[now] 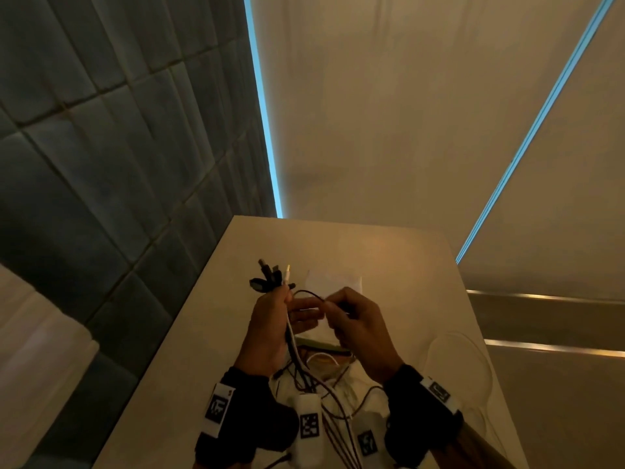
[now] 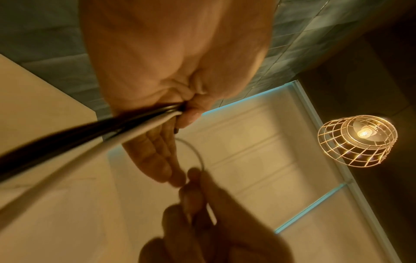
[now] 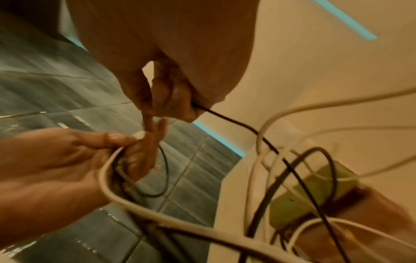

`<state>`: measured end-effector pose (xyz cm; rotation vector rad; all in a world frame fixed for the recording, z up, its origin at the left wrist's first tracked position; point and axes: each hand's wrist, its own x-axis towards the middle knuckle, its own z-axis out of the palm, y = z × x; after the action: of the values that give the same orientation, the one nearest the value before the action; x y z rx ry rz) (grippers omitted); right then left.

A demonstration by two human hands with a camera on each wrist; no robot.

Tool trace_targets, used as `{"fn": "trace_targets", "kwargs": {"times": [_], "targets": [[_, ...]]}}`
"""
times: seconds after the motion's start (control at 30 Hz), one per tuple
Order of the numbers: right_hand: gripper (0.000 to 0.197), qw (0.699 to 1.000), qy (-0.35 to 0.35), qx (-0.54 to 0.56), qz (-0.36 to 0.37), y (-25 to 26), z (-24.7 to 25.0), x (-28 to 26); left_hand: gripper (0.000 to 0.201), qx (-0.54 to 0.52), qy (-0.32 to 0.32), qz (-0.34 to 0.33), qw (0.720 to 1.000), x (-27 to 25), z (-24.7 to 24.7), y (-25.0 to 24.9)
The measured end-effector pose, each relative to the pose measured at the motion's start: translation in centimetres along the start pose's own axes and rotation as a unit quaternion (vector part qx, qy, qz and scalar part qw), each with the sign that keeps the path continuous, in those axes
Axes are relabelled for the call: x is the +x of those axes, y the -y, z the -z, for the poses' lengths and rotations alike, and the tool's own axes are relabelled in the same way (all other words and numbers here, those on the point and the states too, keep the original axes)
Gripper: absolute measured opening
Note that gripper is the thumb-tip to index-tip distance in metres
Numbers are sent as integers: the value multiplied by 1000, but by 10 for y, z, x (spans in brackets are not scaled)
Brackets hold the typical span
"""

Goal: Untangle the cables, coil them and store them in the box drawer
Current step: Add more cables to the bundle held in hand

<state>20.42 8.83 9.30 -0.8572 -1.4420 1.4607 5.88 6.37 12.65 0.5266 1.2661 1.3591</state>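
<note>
Left hand [image 1: 270, 328] grips the cables [image 1: 290, 333] upright, plugs pointing far; right hand [image 1: 358, 328] pinches a thin black cable [image 1: 309, 293] w/ fingertips, just right.

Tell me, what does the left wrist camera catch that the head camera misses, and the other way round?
Only the left wrist view shows a lit wire-cage lamp overhead. Only the head view shows the connector ends fanning out above the left hand, the white table, and the loose cables trailing down between the wrists. Both show the left hand gripping a bundle of dark and white cables while the right hand pinches one thin dark cable.
</note>
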Motion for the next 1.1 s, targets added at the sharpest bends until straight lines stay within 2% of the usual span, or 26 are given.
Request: {"fn": "trace_targets", "kwargs": {"times": [0.07, 0.17, 0.27, 0.53, 0.8, 1.03, 1.1], "targets": [[14, 999, 42, -1, 17, 8, -8, -2, 34, -48, 30, 2, 998, -4, -6, -4], [17, 998, 57, -10, -10, 0, -9, -7, 39, -127, 70, -10, 989, -8, -12, -11], [24, 997, 51, -11, -49, -20, -1, -10, 33, -136, 85, -42, 986, -5, -10, -11], [27, 985, 32, -151, -81, -104, 26, -17, 34, -136, 118, -68, 981, -3, -5, -9], [25, 963, 24, -237, -128, -149, 40, -36, 33, -131, 81, -96, 983, -8, 2, -23], [45, 937, 48, -319, -133, -147, 52, -39, 33, -140, 52, -93, 984, -9, 10, -26], [43, 936, 16, -318, -149, -137, 51, -35, 33, -123, 47, -82, 988, -9, 10, -26]]}}
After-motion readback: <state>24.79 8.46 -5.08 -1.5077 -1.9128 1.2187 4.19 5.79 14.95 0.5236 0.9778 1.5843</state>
